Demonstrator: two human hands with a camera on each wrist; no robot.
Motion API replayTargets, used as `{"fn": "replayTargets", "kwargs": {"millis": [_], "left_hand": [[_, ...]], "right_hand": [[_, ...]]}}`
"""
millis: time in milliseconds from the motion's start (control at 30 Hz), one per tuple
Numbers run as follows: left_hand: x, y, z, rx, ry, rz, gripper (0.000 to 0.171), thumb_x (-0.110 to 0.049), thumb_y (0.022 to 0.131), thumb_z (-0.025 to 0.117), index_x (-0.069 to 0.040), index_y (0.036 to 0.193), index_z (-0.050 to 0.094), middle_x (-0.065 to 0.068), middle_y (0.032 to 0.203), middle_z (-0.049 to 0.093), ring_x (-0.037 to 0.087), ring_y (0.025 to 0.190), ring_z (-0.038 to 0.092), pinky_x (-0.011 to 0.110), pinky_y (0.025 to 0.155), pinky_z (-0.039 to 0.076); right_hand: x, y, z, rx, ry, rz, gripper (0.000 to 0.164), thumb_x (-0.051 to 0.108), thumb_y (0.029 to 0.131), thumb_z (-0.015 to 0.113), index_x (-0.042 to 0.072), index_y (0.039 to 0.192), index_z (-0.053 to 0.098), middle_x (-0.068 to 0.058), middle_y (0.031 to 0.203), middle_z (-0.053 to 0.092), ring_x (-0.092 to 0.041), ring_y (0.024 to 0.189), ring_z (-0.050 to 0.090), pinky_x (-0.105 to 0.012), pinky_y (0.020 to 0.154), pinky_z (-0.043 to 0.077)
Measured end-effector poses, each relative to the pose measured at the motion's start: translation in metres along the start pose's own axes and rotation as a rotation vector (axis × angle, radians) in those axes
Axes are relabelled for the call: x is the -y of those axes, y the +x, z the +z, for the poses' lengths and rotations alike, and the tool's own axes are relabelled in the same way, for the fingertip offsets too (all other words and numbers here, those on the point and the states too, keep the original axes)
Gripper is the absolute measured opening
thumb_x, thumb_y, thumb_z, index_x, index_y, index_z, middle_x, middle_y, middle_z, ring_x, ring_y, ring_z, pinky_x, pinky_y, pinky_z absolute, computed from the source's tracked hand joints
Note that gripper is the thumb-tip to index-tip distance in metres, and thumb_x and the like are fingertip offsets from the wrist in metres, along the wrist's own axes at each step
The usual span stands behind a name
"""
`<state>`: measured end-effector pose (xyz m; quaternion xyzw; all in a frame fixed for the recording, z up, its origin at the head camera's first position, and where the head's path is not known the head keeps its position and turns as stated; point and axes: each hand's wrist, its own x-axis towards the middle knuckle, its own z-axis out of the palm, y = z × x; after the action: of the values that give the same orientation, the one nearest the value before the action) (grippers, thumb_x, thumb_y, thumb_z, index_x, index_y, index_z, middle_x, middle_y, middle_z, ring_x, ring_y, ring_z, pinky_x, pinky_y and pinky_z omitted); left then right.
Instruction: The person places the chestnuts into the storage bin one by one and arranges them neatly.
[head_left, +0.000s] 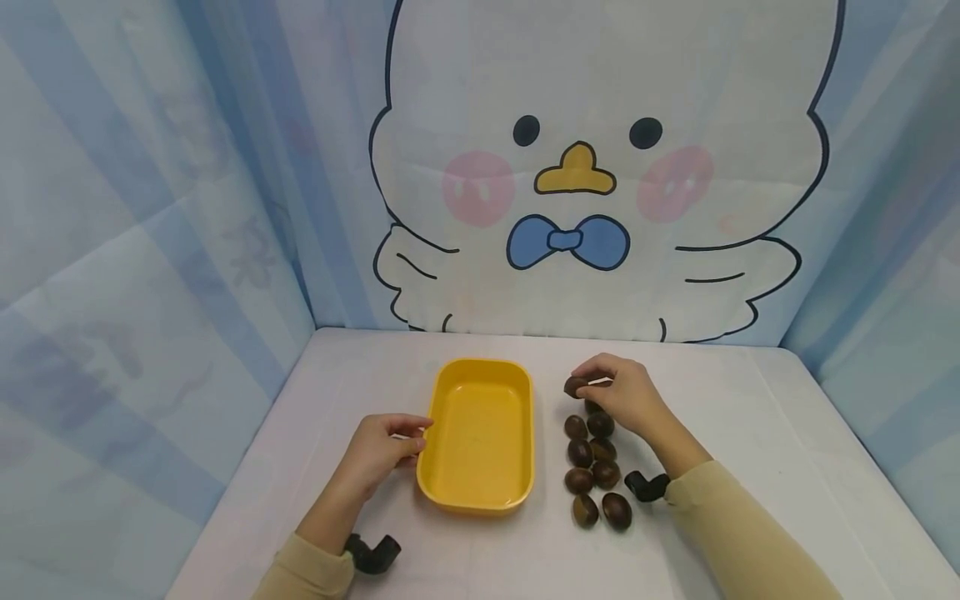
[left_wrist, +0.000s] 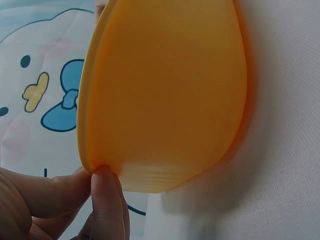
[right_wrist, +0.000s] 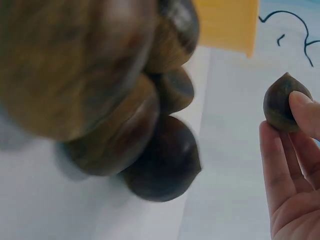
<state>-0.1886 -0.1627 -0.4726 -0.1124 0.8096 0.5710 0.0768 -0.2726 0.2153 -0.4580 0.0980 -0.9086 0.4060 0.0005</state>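
A yellow rectangular tray (head_left: 480,433) with rounded corners stands on the white table, with no contents showing. My left hand (head_left: 390,446) pinches its left rim between thumb and fingers; the left wrist view shows the grip on the tray's edge (left_wrist: 170,100) up close. To the right of the tray, my right hand (head_left: 618,392) holds one brown chestnut (head_left: 575,387) between thumb and fingertips. In the right wrist view that chestnut (right_wrist: 281,102) has its pointed tip upward. Below this hand, several more chestnuts (head_left: 580,452) lie in two rough columns, the topmost partly hidden by the hand.
Behind the table (head_left: 750,417) hangs a backdrop cloth (head_left: 577,292) printed with a white bird and a blue bow tie. Light blue curtains (head_left: 135,292) close off both sides. Each wrist carries a small black device (head_left: 375,554).
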Motion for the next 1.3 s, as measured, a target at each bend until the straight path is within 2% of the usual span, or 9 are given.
{"fn": "replayTargets", "kwargs": {"millis": [367,600,700,1067,1300], "left_hand": [[0.003,-0.001,-0.002,-0.004,-0.002,-0.013,0.031,0.001,0.096,0.075,-0.008,0.125,0.080,0.013,0.107,0.070,0.020,0.081,0.066,0.029,0.076,0.067],[0.003,0.000,-0.002,-0.005,-0.011,-0.013,0.030,0.001,0.096,0.075,-0.007,0.124,0.080,0.012,0.105,0.070,0.019,0.079,0.066,0.026,0.073,0.066],[0.002,0.000,-0.003,-0.008,-0.015,-0.022,0.029,0.001,0.096,0.075,-0.008,0.124,0.081,0.012,0.103,0.070,0.019,0.078,0.065,0.026,0.072,0.065],[0.000,0.000,0.000,-0.007,-0.021,-0.029,0.030,0.002,0.096,0.074,-0.008,0.123,0.081,0.012,0.103,0.070,0.019,0.079,0.065,0.027,0.074,0.066],[0.000,0.001,0.001,-0.006,-0.025,-0.037,0.030,0.003,0.096,0.073,-0.008,0.123,0.081,0.012,0.103,0.070,0.020,0.080,0.066,0.028,0.076,0.066]], "right_hand": [[0.040,0.005,0.018,0.037,0.098,-0.060,0.025,0.004,0.094,0.081,0.023,0.111,0.079,0.002,0.114,0.078,-0.023,0.111,0.076,-0.042,0.098,0.065],[0.059,0.013,0.034,0.066,0.127,-0.116,0.022,0.005,0.094,0.081,0.020,0.111,0.079,0.000,0.115,0.078,-0.022,0.110,0.076,-0.039,0.098,0.065],[0.066,0.021,0.044,0.083,0.130,-0.114,0.022,0.006,0.095,0.081,0.019,0.112,0.080,-0.001,0.116,0.078,-0.022,0.111,0.075,-0.039,0.098,0.065],[0.086,0.044,0.085,0.154,0.108,-0.015,0.023,0.004,0.094,0.081,0.020,0.109,0.080,0.001,0.109,0.079,-0.019,0.102,0.074,-0.041,0.099,0.065],[0.088,0.057,0.102,0.211,0.049,-0.055,0.018,0.002,0.094,0.080,0.017,0.103,0.079,0.000,0.106,0.079,-0.018,0.099,0.073,-0.040,0.098,0.065]]}}
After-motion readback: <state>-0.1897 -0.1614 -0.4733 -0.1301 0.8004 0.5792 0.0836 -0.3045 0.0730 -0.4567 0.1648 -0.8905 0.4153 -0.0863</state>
